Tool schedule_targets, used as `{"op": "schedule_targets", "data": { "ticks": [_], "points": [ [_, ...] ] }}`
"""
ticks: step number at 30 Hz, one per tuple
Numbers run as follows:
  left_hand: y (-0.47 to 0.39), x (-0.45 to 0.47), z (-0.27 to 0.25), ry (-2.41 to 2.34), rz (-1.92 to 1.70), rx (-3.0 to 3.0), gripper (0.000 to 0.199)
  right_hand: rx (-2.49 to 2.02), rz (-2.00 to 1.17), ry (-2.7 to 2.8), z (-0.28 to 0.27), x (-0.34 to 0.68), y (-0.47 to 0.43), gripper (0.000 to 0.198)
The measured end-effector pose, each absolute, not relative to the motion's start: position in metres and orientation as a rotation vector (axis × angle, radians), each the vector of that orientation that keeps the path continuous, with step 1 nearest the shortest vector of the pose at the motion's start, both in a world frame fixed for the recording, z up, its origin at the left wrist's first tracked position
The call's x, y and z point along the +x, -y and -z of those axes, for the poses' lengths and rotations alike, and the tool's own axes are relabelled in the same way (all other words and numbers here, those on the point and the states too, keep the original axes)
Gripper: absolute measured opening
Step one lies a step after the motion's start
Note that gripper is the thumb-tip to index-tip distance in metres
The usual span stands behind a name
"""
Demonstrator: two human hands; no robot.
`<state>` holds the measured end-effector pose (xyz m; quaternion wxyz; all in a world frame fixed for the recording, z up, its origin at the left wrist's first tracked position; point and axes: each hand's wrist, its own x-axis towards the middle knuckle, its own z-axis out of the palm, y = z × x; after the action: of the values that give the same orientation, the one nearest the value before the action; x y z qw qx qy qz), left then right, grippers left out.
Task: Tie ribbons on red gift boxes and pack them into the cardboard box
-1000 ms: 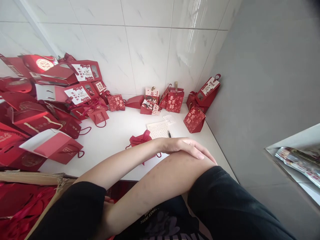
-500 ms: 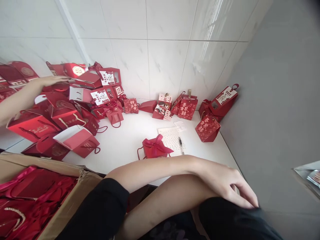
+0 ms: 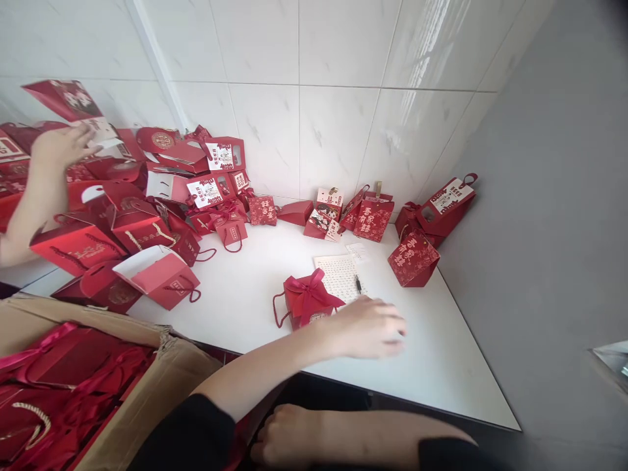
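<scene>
A small red gift box tied with a ribbon bow sits near the front of the white table, and my left hand hovers just beside it on its right, low over the tabletop, fingers loosely spread and gripping nothing, though motion blurs them. My left forearm reaches in from the lower left, its black sleeve at the bottom edge. My right hand rests below the table edge, fingers curled into a loose fist; I cannot tell whether it holds anything.

Just behind the box lies a handwritten sheet of paper with a pen on it. A patterned red bag stands farther right, near the grey wall. More red boxes line the tiled wall at the back.

At far left, another person's hand lifts a red carton above a heap of red gift boxes piled in the corner. An open cardboard box filled with red ribbon-handled bags stands at lower left, against the table's front edge.
</scene>
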<state>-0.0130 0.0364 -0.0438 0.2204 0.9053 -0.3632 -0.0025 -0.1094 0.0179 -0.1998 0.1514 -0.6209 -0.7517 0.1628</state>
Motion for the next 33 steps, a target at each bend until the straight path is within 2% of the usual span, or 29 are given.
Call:
{"op": "schedule_targets", "data": {
  "ticks": [4,6,8,11,15,18,22,26,30,33],
  "points": [
    [-0.122,-0.022,0.073,0.136,-0.425,2.193,0.016,-1.838,-0.282,1.842,0.182,-0.088,0.021,0.020],
    [-0.151,-0.028,0.091,-0.259,-0.640,2.139,0.014,-1.779,-0.152,1.521,0.158,-0.070,0.039,0.028],
    [-0.165,-0.032,0.107,-0.499,-0.661,2.085,0.018,-1.754,0.059,1.246,0.133,-0.045,0.048,0.033],
    [-0.166,-0.034,0.117,-0.503,-0.538,2.034,0.026,-1.811,0.311,0.781,0.107,0.000,0.046,0.035],
    [-0.155,-0.030,0.116,-0.395,-0.419,2.021,0.024,-1.885,0.085,0.606,0.102,0.055,0.027,0.032],
    [-0.152,-0.030,0.115,-0.378,-0.455,2.033,0.022,-1.867,-0.153,0.695,0.107,0.073,0.013,0.044],
    [-0.151,-0.037,0.114,-0.343,-0.569,2.092,0.016,-1.767,-0.338,0.686,0.112,0.070,0.002,0.036],
    [-0.147,-0.047,0.107,-0.396,-0.604,2.157,0.014,-1.698,-0.414,0.611,0.116,0.060,0.000,0.039],
    [-0.138,-0.052,0.104,-0.576,-0.400,2.047,0.025,-1.648,-0.420,0.535,0.123,0.050,0.002,0.041],
    [-0.130,-0.051,0.110,-0.621,-0.385,1.881,0.028,-1.618,-0.380,0.461,0.129,0.045,0.002,0.043]
  ]
}}
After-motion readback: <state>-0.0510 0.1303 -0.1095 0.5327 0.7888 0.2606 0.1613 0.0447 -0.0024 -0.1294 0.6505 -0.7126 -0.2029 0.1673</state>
